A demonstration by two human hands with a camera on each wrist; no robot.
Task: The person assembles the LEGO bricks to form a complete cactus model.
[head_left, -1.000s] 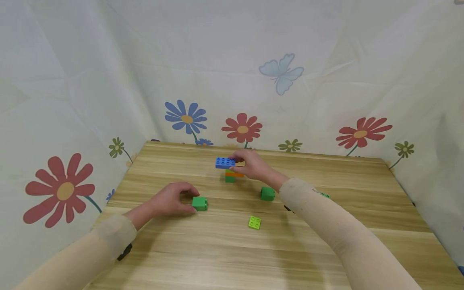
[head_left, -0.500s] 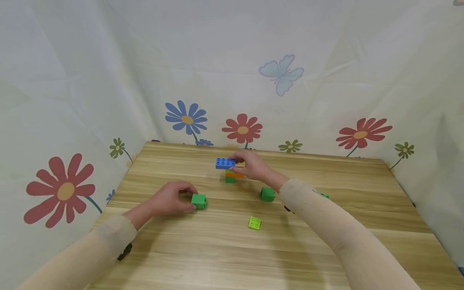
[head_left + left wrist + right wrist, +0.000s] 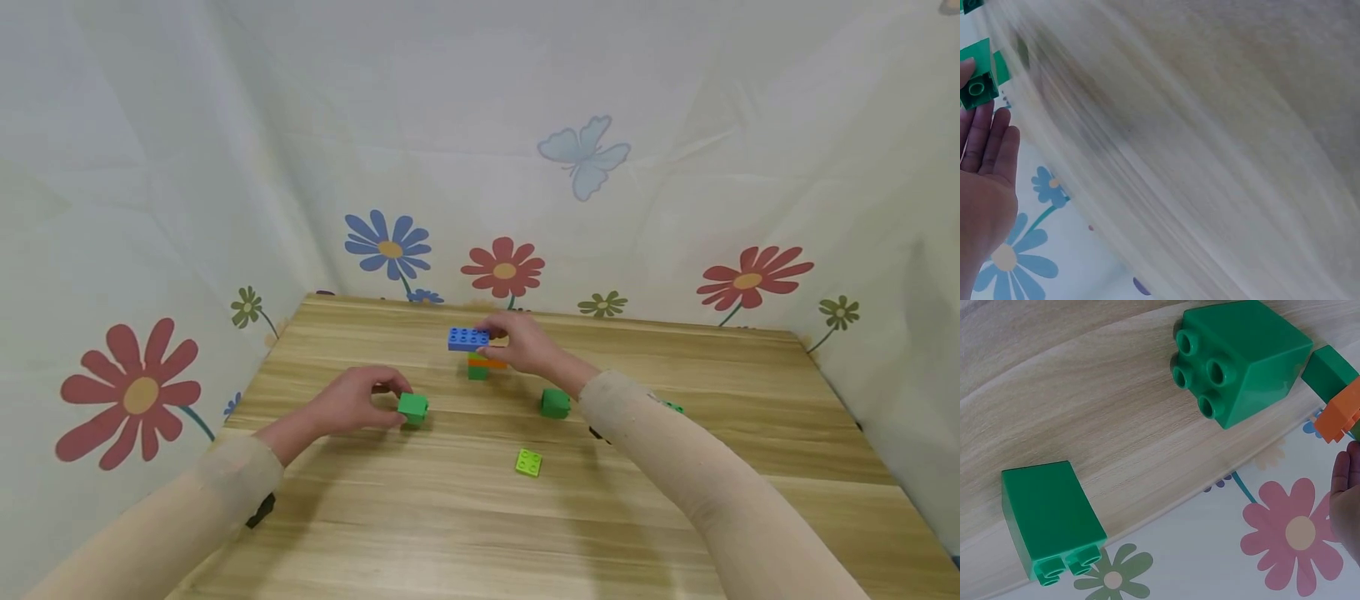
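In the head view my left hand (image 3: 358, 402) pinches a green brick (image 3: 412, 407) between thumb and fingers; the left wrist view shows the hollow underside of that brick (image 3: 979, 89). My right hand (image 3: 523, 343) grips the right end of a blue eight-stud brick (image 3: 467, 339). Under the blue brick stands a stack with an orange brick (image 3: 492, 363) above a green one (image 3: 477, 373), with a strip of light green beside the orange. At the right edge of the right wrist view, part of my right hand (image 3: 1346, 497) shows below the orange brick (image 3: 1340, 412).
A green brick (image 3: 555, 403) lies on its side right of the stack. Nearer the front is a flat lime four-stud piece (image 3: 528, 462). Another green brick (image 3: 672, 407) is partly hidden behind my right sleeve. Flowered cloth (image 3: 450, 167) stands behind the wooden table (image 3: 420, 517).
My left hand has taken hold of the green brick, raised it slightly and tilted it. The right hand and blue brick have stayed almost in place.
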